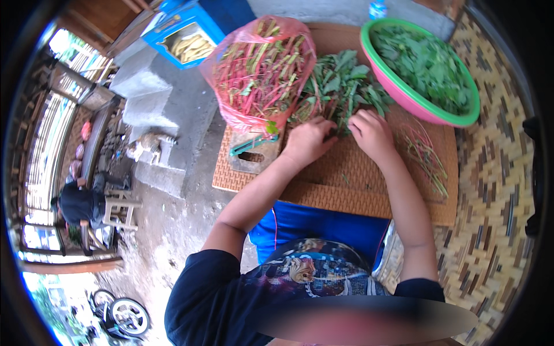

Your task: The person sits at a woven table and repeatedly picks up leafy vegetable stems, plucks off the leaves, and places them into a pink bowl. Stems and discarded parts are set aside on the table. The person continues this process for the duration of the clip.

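My left hand [310, 140] rests at the near edge of a pile of leafy green stems [339, 84] on a woven rattan table [342, 190], its fingers curled at the stems. Close beside it on the right, my right hand [371, 132] also has bent fingers at the same pile. Whether either grips a stem is hard to tell. Beyond my left hand stands a pink plastic bag [264, 71] full of cut reddish stems. A green cutter-like tool [253, 145] lies on a wooden board [259, 160]. Picked leaves fill a green and pink basin [433, 110] at the right.
Loose thin stems [428, 160] lie at the table's right side. A blue box [186, 36] stands past the bag, and a water bottle [378, 9] is behind the table. Woven bamboo matting [484, 181] borders the right. A cat [149, 145] lies on concrete steps; a person [82, 201] sits far left.
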A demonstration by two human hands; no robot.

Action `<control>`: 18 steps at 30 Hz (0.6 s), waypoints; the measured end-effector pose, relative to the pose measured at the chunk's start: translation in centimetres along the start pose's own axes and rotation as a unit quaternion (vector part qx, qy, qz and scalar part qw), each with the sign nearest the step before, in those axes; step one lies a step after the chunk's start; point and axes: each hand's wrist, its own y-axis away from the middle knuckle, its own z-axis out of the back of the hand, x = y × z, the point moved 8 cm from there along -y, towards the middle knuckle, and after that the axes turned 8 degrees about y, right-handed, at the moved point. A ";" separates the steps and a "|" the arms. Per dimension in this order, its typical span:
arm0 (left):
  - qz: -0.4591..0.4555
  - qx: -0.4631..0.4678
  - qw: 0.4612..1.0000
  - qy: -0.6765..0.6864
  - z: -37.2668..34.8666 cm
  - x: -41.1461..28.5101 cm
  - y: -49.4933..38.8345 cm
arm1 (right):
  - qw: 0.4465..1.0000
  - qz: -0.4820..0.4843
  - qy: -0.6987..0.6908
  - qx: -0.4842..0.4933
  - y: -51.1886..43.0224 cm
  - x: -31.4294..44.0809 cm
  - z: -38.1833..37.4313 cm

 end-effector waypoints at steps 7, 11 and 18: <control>0.016 0.032 0.996 -0.078 -0.9 -0.2 0.7 | 0.999 -0.008 -0.007 0.052 0.1 1.1 0.2; -0.008 -0.003 0.991 -0.132 0.6 -1.4 0.5 | 0.995 0.000 -0.096 -0.024 -0.4 1.4 1.5; -0.120 -0.156 0.968 -0.157 9.8 -7.2 0.5 | 0.994 -0.009 -0.082 -0.078 -0.6 1.3 2.7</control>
